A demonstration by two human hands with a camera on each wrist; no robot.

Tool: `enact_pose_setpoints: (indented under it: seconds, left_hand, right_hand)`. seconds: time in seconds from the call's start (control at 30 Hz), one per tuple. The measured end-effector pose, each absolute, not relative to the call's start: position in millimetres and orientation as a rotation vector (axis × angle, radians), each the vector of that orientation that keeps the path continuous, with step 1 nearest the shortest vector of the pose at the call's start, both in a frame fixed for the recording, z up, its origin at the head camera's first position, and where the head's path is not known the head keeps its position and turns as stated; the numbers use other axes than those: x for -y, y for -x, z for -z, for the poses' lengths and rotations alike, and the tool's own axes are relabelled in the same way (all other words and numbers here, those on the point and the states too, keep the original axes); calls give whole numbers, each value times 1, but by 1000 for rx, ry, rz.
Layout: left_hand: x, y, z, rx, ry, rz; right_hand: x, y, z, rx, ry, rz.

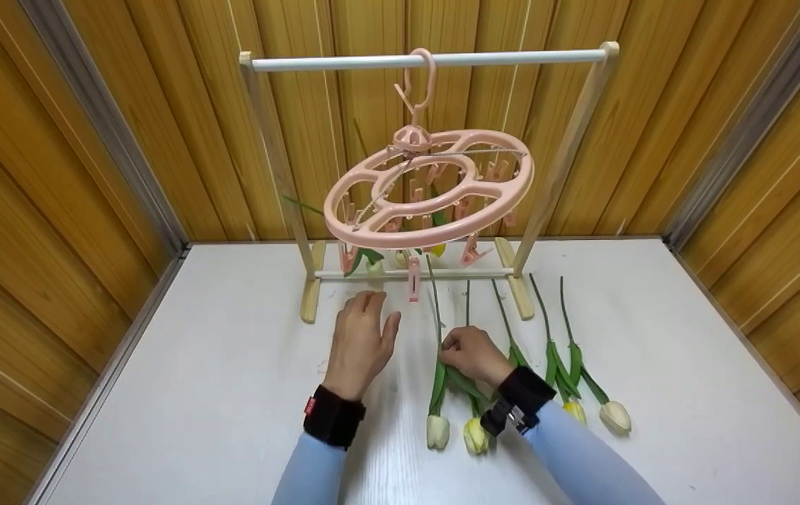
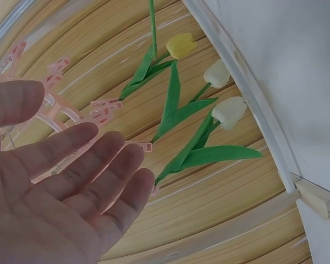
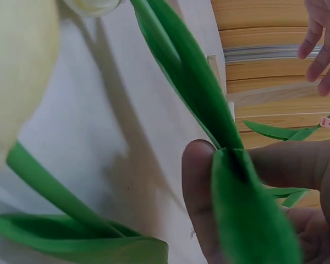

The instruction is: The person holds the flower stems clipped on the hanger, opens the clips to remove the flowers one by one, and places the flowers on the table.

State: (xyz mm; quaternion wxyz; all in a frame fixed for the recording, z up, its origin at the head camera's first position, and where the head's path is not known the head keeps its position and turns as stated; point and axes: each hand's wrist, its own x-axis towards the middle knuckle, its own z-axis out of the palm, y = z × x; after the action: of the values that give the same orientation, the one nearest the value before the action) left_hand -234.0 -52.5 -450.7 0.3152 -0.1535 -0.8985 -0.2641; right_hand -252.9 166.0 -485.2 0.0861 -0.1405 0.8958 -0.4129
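R hand (image 1: 476, 353) pinches white tulip (image 1: 438, 386) mid-length; L hand (image 1: 360, 344) empty, thumb apart from fingers. Light grip prob. best, clear of bloom (image 1: 438, 432).

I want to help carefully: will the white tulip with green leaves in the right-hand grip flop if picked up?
The white tulip is probably light, being slender. Its thin, nearly straight stem suggests stiffness, though the bigger bloom could dip. Its long green leaves might stop it rolling.
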Motion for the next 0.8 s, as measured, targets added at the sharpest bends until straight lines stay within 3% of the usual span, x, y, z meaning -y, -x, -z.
enact_pose_setpoints:
  seconds: [0.8]
  left_hand:
    - [53, 235, 452, 2392, 406, 700]
  right_hand:
    - [-156, 258, 487, -2567, 237, 1126]
